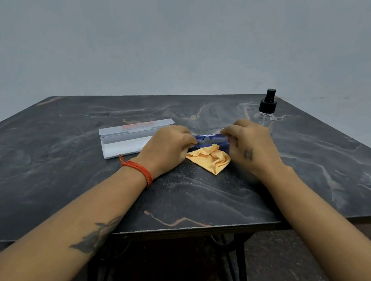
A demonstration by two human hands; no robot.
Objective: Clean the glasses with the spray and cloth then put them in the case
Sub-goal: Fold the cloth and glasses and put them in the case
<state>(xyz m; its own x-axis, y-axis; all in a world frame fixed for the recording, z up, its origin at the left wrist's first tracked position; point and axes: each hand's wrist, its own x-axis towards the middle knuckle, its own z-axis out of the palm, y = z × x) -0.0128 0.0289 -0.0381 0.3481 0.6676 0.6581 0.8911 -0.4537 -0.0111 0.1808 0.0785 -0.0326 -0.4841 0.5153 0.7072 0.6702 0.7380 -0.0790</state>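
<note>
Blue-framed glasses lie at the middle of the dark marble table, held at both ends. My left hand grips their left end and my right hand grips their right end. A crumpled orange cloth rests on the table just in front of the glasses, between my hands. A long white case lies open to the left, partly behind my left hand. The clear spray bottle with a black pump stands upright behind my right hand.
The table's near corner points toward me, with black metal legs below it. A grey wall rises behind the table. An orange thread band circles my left wrist.
</note>
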